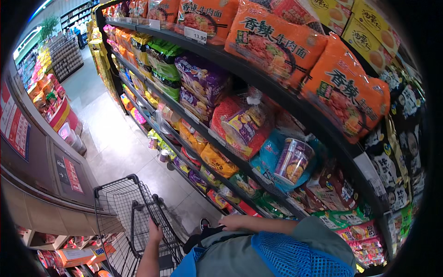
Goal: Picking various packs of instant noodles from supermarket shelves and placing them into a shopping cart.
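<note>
My left hand point(155, 231) grips the rim of a black wire shopping cart point(116, 187) at the lower left. The part of the cart that shows is bare mesh. My right hand point(231, 222) hangs in front of my body, close to the lower shelves. Nothing shows in it, but its fingers are too unclear to read. To the right rises a store shelf rack point(256, 74) of instant noodles. Orange noodle packs point(275, 45) fill its top level. Below them sit a purple noodle cup point(293, 161) on a teal pack and a red net-wrapped bundle point(242, 124).
Purple packs point(197, 79) and green packs point(164, 65) stack farther along. Two cups point(163, 155) stand low by the rack's foot. A tiled aisle point(121, 149) runs ahead between the rack and a brown panel point(38, 145) bearing signs. Yellow boxes point(370, 34) stand at upper right.
</note>
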Motion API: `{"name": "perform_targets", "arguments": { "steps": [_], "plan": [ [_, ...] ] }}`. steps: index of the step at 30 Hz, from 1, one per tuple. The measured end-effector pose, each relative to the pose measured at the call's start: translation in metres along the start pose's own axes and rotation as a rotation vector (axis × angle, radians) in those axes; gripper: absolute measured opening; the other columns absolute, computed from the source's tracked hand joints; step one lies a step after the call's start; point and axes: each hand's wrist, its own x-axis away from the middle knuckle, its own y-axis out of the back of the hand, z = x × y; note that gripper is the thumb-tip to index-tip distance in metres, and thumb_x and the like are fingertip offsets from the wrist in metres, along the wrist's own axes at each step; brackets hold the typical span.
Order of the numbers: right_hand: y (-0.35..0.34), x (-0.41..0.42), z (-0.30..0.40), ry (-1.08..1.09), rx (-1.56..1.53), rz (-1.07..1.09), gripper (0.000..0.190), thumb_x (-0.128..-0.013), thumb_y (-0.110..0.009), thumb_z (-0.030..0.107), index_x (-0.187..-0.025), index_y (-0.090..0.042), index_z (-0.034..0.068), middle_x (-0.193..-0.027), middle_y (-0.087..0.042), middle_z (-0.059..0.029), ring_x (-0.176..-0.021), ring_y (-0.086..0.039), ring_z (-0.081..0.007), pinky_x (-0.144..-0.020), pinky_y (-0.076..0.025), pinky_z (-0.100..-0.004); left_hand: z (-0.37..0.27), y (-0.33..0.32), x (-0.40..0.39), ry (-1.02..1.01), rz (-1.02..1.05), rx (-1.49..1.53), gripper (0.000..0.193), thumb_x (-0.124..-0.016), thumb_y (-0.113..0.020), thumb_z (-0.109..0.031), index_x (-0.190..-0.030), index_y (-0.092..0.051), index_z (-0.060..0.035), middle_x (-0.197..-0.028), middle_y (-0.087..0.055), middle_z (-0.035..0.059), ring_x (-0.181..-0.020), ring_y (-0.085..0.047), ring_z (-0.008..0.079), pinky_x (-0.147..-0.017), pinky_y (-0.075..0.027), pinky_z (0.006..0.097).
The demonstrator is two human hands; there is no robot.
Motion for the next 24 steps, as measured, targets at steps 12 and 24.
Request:
{"name": "perform_targets", "arguments": {
  "steps": [12, 24],
  "plan": [
    [0.062, -0.058, 0.033, 0.223, -0.187, 0.043, 0.047, -0.094, -0.061, 0.033, -0.131, -0.053, 0.005, -0.12, -0.059, -0.023, -0.114, -0.057, -0.0404, -0.098, -0.045, -0.0461, -0.088, 0.014, -0.205, 0.242, -0.175, -0.389, 0.069, -0.094, -0.06, -0.024, -0.151, -0.027, -0.0045, -0.142, -0.04, 0.0249, -0.121, -0.053, 0.0433, -0.098, -0.047, 0.0491],
    [0.074, -0.088, 0.114, 0.255, -0.149, -0.265, 0.062, -0.093, -0.06, 0.049, -0.143, -0.045, 0.013, -0.155, -0.01, -0.0358, -0.139, -0.027, -0.0557, -0.113, -0.03, -0.055, -0.04, 0.113, -0.097, 0.291, 0.287, -0.499, 0.042, -0.09, -0.064, -0.033, -0.125, -0.063, -0.0099, -0.115, -0.063, 0.0244, -0.121, -0.054, 0.0408, -0.099, -0.047, 0.0453]
  ]
}}
